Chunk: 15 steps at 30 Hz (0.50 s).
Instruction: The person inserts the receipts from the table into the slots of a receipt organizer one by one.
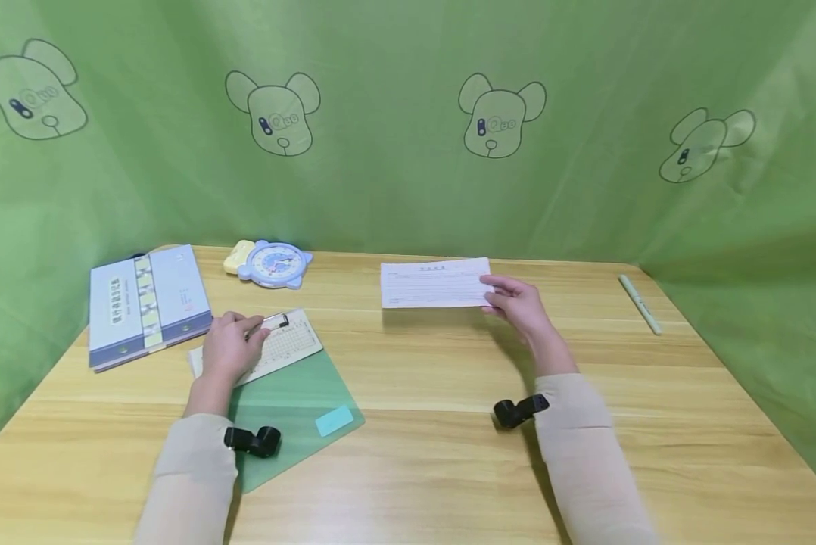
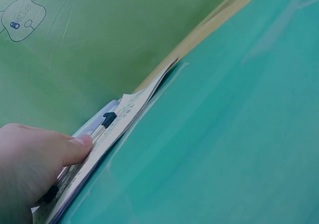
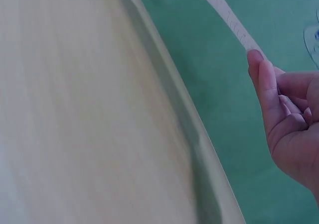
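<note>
My right hand (image 1: 517, 303) pinches the right edge of a white printed paper slip (image 1: 435, 284), holding it up off the table near the back. In the right wrist view, thumb and fingers meet on the end of the slip (image 3: 232, 22), seen nearly edge-on. At the left, my left hand (image 1: 229, 347) grips the metal clip (image 1: 275, 322) with black ends, over printed sheets (image 1: 292, 341). The left wrist view shows the thumb on the clip; the other fingers are mostly hidden. Beneath the sheets lies a green translucent folder (image 1: 292, 424) with a light blue label (image 1: 334, 421).
A blue-and-white binder (image 1: 176, 284) lies at the left edge of the wooden table (image 1: 435, 469). Behind the sheets sits a blue toy clock (image 1: 275, 265) beside a yellowish piece (image 1: 238, 257). A pale green pen (image 1: 640, 304) lies far right. Green curtain (image 1: 394, 197) encloses the table.
</note>
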Tool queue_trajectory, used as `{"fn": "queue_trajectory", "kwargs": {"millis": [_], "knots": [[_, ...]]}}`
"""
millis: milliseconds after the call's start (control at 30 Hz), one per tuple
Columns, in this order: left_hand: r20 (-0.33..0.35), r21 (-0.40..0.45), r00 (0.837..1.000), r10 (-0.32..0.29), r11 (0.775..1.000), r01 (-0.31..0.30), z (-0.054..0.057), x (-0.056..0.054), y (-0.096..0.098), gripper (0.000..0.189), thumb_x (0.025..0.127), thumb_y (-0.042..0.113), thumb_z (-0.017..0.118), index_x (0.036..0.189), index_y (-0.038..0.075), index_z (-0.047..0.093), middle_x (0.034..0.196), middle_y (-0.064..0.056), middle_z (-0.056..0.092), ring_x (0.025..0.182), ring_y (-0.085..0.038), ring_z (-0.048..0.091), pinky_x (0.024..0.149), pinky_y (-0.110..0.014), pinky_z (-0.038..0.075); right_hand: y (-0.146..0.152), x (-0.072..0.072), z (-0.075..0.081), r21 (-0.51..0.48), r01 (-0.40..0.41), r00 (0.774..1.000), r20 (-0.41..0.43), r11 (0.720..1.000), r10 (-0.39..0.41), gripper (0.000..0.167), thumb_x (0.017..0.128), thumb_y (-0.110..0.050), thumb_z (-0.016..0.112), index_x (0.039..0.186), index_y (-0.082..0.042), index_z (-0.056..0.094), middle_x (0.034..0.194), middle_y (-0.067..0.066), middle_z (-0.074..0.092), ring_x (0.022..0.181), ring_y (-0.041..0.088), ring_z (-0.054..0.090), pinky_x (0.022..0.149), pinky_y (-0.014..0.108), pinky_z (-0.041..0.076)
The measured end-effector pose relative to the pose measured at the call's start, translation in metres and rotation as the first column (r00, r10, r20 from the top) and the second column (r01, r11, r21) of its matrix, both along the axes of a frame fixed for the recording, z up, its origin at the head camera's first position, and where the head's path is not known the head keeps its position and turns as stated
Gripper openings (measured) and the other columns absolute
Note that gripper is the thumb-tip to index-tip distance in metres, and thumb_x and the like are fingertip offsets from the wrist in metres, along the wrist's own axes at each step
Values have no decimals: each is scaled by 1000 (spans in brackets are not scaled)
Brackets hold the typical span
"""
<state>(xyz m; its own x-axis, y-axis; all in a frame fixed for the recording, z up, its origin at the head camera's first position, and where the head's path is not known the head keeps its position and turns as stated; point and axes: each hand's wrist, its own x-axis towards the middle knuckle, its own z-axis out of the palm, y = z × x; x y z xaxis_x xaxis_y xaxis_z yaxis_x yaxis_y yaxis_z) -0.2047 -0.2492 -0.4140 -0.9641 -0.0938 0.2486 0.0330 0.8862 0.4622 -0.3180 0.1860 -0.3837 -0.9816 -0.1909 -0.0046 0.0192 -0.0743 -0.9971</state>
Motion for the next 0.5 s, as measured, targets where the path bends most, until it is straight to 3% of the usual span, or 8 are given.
{"fn": "queue_trajectory", "kwargs": {"millis": [133,200,500], "knots": [[7,7,1000,1,1000,-2,1,0,0,35,86,24,52,113,1,56,100,-22,47,91,-35,40,75,-46,34,-33,10,5,6,-24,1000,13,1000,24,36,79,9,54,114,5,51,97,15,55,72,15,59,67,24,48],[9,9,1000,6,1000,-6,1,0,0,36,86,24,52,113,1,56,101,-22,47,91,-35,40,76,-46,34,-55,24,16,68,-11,999,36,998,9,38,79,10,51,117,8,47,100,19,54,70,14,59,68,24,48],[31,22,999,19,1000,-20,2,0,0,36,86,25,52,113,1,55,102,-22,47,93,-36,40,76,-47,34,-110,38,5,80,-125,987,112,989,116,36,79,14,47,114,7,50,102,20,52,70,17,57,64,25,49]]}}
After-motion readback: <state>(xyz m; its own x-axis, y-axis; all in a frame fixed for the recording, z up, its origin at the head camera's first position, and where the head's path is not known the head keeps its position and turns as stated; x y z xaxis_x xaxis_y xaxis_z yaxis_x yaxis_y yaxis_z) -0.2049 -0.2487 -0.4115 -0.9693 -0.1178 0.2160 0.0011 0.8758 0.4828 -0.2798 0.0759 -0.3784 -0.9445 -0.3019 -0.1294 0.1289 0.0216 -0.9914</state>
